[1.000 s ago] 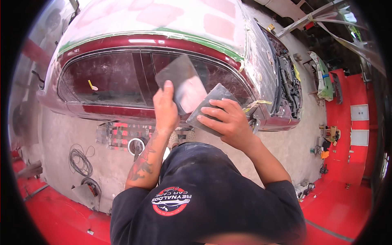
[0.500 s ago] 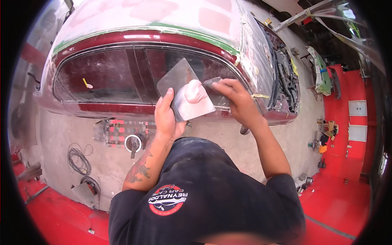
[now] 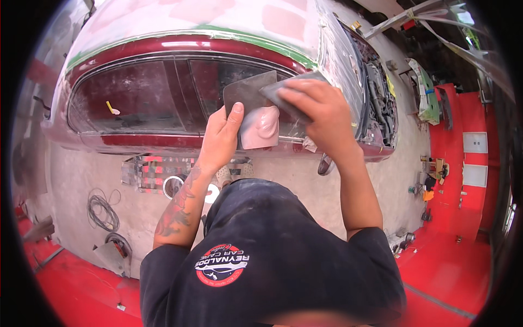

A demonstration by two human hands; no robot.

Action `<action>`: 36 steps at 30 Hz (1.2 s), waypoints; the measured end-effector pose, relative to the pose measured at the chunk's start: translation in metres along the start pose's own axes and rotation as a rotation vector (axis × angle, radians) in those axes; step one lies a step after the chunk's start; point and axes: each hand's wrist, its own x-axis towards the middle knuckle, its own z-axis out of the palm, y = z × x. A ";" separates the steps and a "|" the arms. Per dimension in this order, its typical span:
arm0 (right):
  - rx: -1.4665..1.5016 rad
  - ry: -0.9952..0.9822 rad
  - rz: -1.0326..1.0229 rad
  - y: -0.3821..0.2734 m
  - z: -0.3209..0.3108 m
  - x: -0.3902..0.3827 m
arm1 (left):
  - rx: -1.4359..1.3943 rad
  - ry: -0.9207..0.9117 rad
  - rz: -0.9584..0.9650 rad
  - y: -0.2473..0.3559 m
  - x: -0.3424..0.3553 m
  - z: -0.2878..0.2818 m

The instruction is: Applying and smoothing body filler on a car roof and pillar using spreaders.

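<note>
Left hand holds a flat, grey, straight-edged plate: thumb pressed on the upper face, other fingers out of sight beneath, so their exact spread can't be told. Right hand grips a dark grey, thin, flat spreader, fingers laid over its top face, thumb hidden.

Key relation: a smooth, pale pink mound of putty sits on the plate's near half, just right of the left thumb. From the right hand, it lies to the left and slightly toward the body. Left hand is the nearer one. Plate's long axis runs roughly away from the person; the spreader slants across its far right corner, long edge angling down to the right. The two overlap in view; can't tell if they touch.

Materials: putty looks thick and creamy, spread thin at the left, heaped into a rounded, folded lump at the right. Plate is smooth and dull, with a bare grey far half. Spreader face is matte, outline a bit blurred.

Beyond the hands: a maroon car with dusty, dark glass side windows, a chalky white roof with faded pink patches, a green band along the roof edge, and crinkled, clear masking film over the front. Rough, pale concrete floor below.
</note>
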 end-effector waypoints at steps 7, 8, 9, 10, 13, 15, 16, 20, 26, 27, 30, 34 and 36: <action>0.173 -0.268 -0.192 -0.038 0.010 -0.023 | 0.018 0.335 -0.191 -0.003 0.019 -0.007; 0.173 -0.264 -0.189 -0.039 0.003 -0.026 | -0.413 0.395 -0.147 -0.004 0.021 -0.005; 0.198 -0.157 -0.186 -0.040 -0.005 -0.027 | -0.678 0.397 -0.141 -0.003 0.023 -0.011; 0.226 -0.073 -0.177 -0.041 -0.012 -0.029 | -0.723 0.421 -0.183 -0.002 0.024 -0.011; 0.414 0.138 -0.180 -0.046 -0.014 -0.032 | -1.064 0.325 -0.405 0.000 0.020 -0.003; 0.603 0.206 -0.148 -0.044 -0.001 -0.032 | -1.126 0.310 -0.492 -0.002 0.013 0.013; 0.607 0.149 -0.078 -0.041 0.009 -0.032 | -1.134 0.269 -0.438 -0.002 0.007 0.020; 0.374 -0.157 0.066 -0.001 0.025 -0.033 | -0.996 0.300 -0.398 -0.008 -0.011 0.027; 1.290 0.160 0.650 0.006 0.029 -0.048 | -0.642 0.341 -0.183 -0.025 -0.012 0.028; 1.039 0.056 0.526 0.002 0.034 -0.050 | -0.557 0.386 -0.115 -0.027 -0.011 0.027; 0.540 -0.399 0.292 -0.003 0.037 -0.046 | -0.418 0.494 -0.050 -0.028 -0.007 0.022; 0.261 -0.192 0.312 0.007 0.018 -0.023 | -0.197 0.332 -0.051 -0.019 -0.004 0.012; 0.136 -0.053 0.087 0.002 0.013 -0.013 | 0.036 0.207 -0.013 -0.014 -0.004 0.011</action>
